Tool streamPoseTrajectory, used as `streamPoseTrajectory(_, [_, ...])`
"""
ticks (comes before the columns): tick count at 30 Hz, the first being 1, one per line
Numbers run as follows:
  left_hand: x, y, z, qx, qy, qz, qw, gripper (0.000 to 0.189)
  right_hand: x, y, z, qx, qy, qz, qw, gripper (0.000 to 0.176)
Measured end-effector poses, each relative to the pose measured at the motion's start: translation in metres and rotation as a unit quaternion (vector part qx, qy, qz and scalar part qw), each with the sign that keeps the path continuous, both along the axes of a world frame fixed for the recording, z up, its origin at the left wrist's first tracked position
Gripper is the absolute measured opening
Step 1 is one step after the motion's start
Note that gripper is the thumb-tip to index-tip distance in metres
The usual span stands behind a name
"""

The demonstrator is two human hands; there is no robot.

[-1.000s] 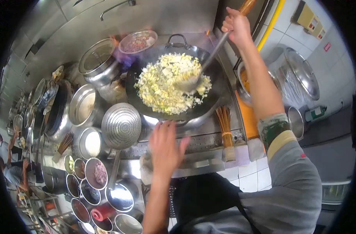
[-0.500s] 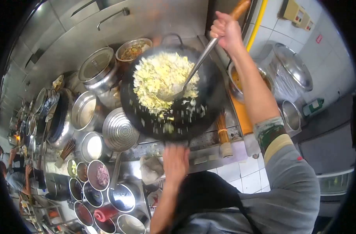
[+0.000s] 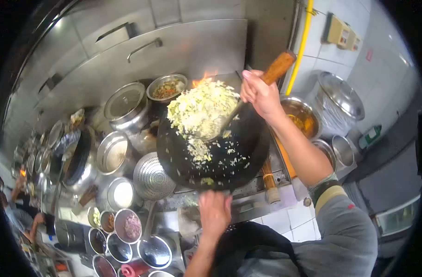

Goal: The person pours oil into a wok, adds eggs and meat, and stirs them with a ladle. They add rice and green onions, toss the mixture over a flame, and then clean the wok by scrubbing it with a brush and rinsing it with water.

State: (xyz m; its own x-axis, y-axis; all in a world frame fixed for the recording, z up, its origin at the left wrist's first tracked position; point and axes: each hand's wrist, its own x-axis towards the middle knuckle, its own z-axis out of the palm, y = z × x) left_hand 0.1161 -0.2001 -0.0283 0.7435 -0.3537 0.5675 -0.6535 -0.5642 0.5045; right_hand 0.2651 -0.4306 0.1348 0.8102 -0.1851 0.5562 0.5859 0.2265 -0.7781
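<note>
Since the earlier frame, the pale food (image 3: 201, 108) has ridden up from the middle of the wok (image 3: 178, 161) to a steep mound at its far rim, and flame (image 3: 204, 79) now shows behind it. What could go wrong, biggest first: with the wok's near side raised, too hard a push could send the load over the far edge, onto the stove or into the steel bowl (image 3: 149, 90) of diced food just beyond. Flame that close could scorch whatever hangs at the rim. The left hand (image 3: 214, 213), closed round the wok's near edge at lower centre, could slip or burn, as I see little between skin and metal. On the ladle (image 3: 233, 115), a slack grip could let the head skid and fling bits out; the right hand (image 3: 262, 94), upper right of centre, has its fingers wrapped firmly about the shaft, just below the wooden handle (image 3: 279, 67). Smallest worry: stray grains on the bare iron could catch and brown.

As for looks, the wok is broad, round and black, its lower half mostly exposed and freckled with scraps. The food, above centre in the frame, is loose and grainy, white and soft yellow with touches of green, and I see no charring. A thin tail of it trails down past the ladle's head, which is half buried under the mound. Single grains blur with motion.
</note>
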Motion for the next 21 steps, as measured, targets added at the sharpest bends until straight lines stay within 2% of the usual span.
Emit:
streamPoseTrajectory(1, [0.018, -0.001, -0.002, 0.022, -0.014, 0.009, 1.000, 0.012, -0.004, 0.003, -0.005, 0.004, 0.015, -0.006, 1.000, 0.038])
streamPoseTrajectory(2, [0.038, -0.004, 0.012, 0.010, 0.025, -0.002, 1.000, 0.013, -0.006, 0.003, -0.003, 0.011, 0.020, -0.014, 1.000, 0.039])
streamPoseTrajectory(3, [0.054, -0.008, 0.005, 0.002, 0.003, 0.008, 1.000, 0.013, -0.008, 0.005, 0.012, 0.004, -0.002, -0.004, 1.000, 0.039])
streamPoseTrajectory(5, [0.077, -0.015, -0.022, 0.014, 0.019, 0.027, 0.999, 0.014, -0.021, 0.009, 0.028, -0.008, 0.027, -0.090, 0.996, 0.038])
streamPoseTrajectory(6, [0.077, -0.014, -0.020, 0.013, 0.039, 0.008, 0.999, 0.023, -0.021, 0.002, 0.025, 0.014, -0.010, -0.072, 0.997, 0.038])
streamPoseTrajectory(8, [0.054, -0.008, -0.009, 0.022, 0.011, 0.039, 0.999, 0.030, -0.015, -0.004, 0.003, 0.088, -0.071, -0.038, 0.993, 0.032])
streamPoseTrajectory(9, [0.037, -0.004, -0.001, 0.035, -0.016, 0.061, 0.997, 0.037, -0.003, 0.009, -0.019, 0.153, -0.018, -0.125, 0.980, 0.030])
streamPoseTrajectory(11, [0.002, 0.012, -0.007, 0.028, 0.025, 0.067, 0.997, 0.042, 0.028, 0.003, -0.062, 0.031, 0.005, 0.021, 0.999, 0.029])
streamPoseTrajectory(13, [-0.032, 0.028, -0.018, 0.022, 0.062, 0.076, 0.995, 0.047, 0.047, 0.005, -0.020, 0.064, 0.081, -0.006, 0.995, 0.033])
streamPoseTrajectory(15, [-0.049, 0.044, -0.021, -0.002, 0.126, 0.086, 0.988, 0.049, 0.048, 0.002, 0.011, 0.044, 0.045, 0.024, 0.998, 0.033])
streamPoseTrajectory(16, [-0.049, 0.046, -0.021, -0.001, 0.127, 0.091, 0.988, 0.049, 0.058, 0.005, 0.007, 0.046, 0.046, 0.029, 0.997, 0.033])
streamPoseTrajectory(18, [-0.056, 0.051, -0.014, 0.000, 0.150, 0.122, 0.981, 0.049, 0.075, 0.013, -0.020, 0.103, 0.050, -0.078, 0.990, 0.034])
streamPoseTrajectory(19, [-0.054, 0.054, -0.009, 0.004, 0.150, 0.124, 0.981, 0.049, 0.088, 0.012, -0.037, 0.092, 0.059, 0.046, 0.993, 0.028])
streamPoseTrajectory(21, [-0.050, 0.065, 0.000, 0.004, 0.102, 0.141, 0.985, 0.049, 0.103, 0.017, 0.000, 0.094, 0.173, -0.031, 0.980, 0.032])
